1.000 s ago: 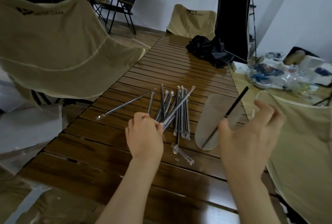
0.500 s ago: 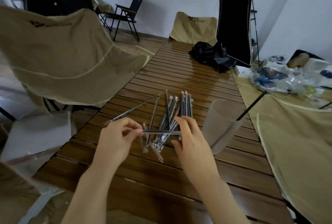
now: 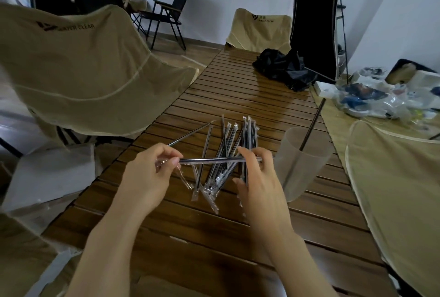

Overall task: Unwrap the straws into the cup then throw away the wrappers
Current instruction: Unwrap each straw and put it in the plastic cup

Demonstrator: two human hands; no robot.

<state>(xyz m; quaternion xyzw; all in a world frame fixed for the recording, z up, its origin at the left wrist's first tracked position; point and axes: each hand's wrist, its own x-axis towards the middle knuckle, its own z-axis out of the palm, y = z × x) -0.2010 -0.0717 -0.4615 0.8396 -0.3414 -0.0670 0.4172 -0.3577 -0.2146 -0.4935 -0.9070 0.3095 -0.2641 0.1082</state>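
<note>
Both hands hold one wrapped straw (image 3: 214,160) level above the slatted wooden table (image 3: 240,96). My left hand (image 3: 152,168) pinches its left end, where clear wrapper is bunched. My right hand (image 3: 256,177) grips its right end between thumb and fingers. Under it lies a pile of several wrapped black straws (image 3: 228,153) in clear sleeves. To the right a frosted plastic cup (image 3: 300,163) stands on the table with one bare black straw (image 3: 312,125) leaning out of it. One more wrapped straw (image 3: 192,133) lies slanted at the pile's left.
A crumpled black bag (image 3: 283,68) sits at the table's far end. Tan camp chairs stand to the left (image 3: 78,70), at the far end (image 3: 262,27) and to the right (image 3: 400,189). Bags and clutter (image 3: 371,96) lie on the floor at the right.
My right hand came from the cup to the pile and took the right end of the straw that my left hand lifted. The straw now lies level between both hands.
</note>
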